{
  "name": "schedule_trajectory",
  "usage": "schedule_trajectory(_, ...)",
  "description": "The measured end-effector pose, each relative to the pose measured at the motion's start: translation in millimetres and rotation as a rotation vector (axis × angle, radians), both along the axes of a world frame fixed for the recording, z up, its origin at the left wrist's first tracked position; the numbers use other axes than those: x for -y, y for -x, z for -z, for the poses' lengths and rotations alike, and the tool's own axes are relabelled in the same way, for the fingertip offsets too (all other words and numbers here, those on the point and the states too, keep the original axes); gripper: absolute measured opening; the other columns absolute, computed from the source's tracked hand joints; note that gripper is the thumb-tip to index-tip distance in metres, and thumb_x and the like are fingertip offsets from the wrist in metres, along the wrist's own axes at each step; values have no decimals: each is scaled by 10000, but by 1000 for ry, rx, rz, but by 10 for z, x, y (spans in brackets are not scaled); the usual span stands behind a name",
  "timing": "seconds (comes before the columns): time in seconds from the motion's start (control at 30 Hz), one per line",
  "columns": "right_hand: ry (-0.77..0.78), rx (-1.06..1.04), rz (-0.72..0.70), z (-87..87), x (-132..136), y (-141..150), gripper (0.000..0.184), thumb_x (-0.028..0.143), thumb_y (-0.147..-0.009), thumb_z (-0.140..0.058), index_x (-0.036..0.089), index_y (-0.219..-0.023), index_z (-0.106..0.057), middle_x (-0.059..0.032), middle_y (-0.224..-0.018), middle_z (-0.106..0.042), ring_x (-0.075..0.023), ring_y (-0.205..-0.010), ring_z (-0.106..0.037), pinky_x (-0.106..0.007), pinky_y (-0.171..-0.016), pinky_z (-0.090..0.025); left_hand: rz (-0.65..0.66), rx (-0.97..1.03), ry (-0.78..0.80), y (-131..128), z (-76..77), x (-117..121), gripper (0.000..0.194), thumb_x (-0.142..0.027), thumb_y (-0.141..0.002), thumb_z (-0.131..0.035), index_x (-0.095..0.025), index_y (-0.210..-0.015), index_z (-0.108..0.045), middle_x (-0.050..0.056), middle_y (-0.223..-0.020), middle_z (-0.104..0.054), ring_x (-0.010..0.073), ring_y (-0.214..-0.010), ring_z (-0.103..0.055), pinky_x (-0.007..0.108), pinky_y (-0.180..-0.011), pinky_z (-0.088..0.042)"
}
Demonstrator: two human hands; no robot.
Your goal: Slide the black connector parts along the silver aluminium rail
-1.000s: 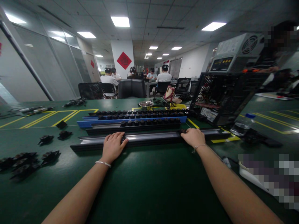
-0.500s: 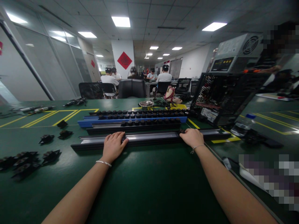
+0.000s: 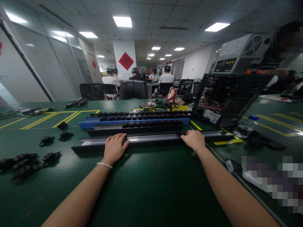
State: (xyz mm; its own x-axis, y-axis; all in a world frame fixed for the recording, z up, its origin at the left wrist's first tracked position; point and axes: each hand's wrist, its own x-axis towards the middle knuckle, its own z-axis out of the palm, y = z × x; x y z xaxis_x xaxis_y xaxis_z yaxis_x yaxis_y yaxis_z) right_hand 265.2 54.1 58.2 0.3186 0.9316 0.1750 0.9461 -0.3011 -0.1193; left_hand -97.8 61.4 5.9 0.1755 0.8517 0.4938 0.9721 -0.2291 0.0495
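Observation:
A long black rail (image 3: 153, 141) with a shiny metal channel lies across the green table in front of me. My left hand (image 3: 115, 147) is curled over its left half, with a small black part (image 3: 125, 139) showing between thumb and forefinger. Toward the right end, my right hand (image 3: 194, 140) pinches another small black part (image 3: 183, 134) at the rail's channel. The fingers hide most of both parts. Behind lie a blue rail (image 3: 142, 122) and other dark rails, with several black parts seated in rows along them.
Loose black parts (image 3: 50, 157) are scattered at the left. A metal bowl (image 3: 148, 105) stands behind the rails. On the right are an open computer case (image 3: 233, 101) with power supplies (image 3: 243, 47) on top and a water bottle (image 3: 247, 127). Other people sit at tables farther back.
My right hand has shifted very slightly to the left along the rail. My left hand and the rail look unmoved.

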Motion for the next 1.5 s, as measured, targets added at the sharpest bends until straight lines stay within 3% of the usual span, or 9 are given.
schedule_trajectory(1.1,39,-21,-1,-60,-4,237,383,422,-731,-468,154,-861,-710,-139,-966,-684,-283,-972,-589,-349,-760,-424,-4,-5,-7,-5,2,4,502,-534,-892,-281,-251,-1217,-537,52,-1248,-589,220,-1151,-500,407,-996,-292)
schedule_trajectory(1.5,-59,-57,-22,60,13,390,318,401,-747,-483,160,-794,-686,-117,-894,-681,-252,-890,-619,-326,-737,-412,-5,-16,-7,-2,4,3,506,-534,-891,-286,-241,-1220,-535,54,-1251,-587,223,-1155,-498,411,-991,-297)
